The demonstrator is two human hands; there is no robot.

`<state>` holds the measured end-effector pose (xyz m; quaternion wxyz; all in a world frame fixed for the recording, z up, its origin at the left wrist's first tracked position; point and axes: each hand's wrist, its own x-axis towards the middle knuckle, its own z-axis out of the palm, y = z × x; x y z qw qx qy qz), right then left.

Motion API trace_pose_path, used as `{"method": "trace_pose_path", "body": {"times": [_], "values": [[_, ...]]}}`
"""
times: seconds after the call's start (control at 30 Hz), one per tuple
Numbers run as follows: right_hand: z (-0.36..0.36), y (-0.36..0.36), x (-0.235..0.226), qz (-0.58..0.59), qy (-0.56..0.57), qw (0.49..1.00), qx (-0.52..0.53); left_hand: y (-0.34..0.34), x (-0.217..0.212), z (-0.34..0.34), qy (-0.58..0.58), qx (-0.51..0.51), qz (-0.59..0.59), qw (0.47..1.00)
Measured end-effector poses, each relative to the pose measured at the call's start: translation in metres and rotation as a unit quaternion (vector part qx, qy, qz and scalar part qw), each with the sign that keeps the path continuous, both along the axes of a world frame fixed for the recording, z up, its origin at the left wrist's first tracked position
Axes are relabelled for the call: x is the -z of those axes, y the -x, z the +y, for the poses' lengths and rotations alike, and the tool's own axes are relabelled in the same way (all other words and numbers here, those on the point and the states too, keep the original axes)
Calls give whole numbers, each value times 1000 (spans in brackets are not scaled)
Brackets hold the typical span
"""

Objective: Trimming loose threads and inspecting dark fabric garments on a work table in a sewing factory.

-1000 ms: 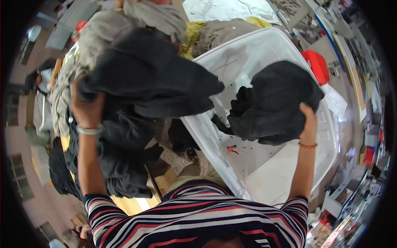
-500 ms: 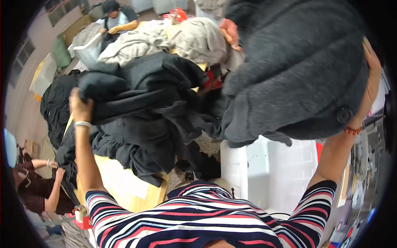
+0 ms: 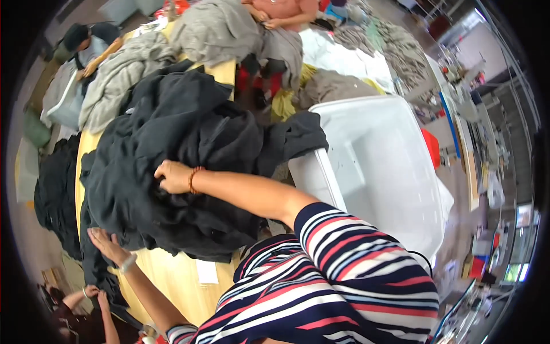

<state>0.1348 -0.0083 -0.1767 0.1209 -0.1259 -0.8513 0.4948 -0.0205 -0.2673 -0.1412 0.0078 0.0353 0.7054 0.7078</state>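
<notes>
A large heap of dark grey-black garments lies on a light wooden table in front of me. My right hand reaches across to the left with its fingers curled into the cloth on the heap. My left hand is at the heap's near left edge, fingers stretched out and holding nothing. A dark end of cloth hangs from the heap's right side over the corner of a white plastic bin.
Light grey cloth piles cover the table's far side. Two people sit beyond, one in a salmon top and one in a dark cap. Another person's hands work at lower left. A red container stands right of the bin.
The dark garment that was lifted at the right has come down onto the heap. My right hand has swung left over it. My left hand has dropped toward me, off the cloth it held.
</notes>
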Motion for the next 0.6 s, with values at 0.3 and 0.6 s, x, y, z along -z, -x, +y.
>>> {"method": "trace_pose_path", "body": {"times": [0.3, 0.6], "values": [[73, -141, -61, 105, -314, 925, 187, -39, 79, 82, 320, 252, 323, 854], [154, -342, 62, -320, -131, 829, 439, -29, 117, 89, 174, 256, 270, 912]]}}
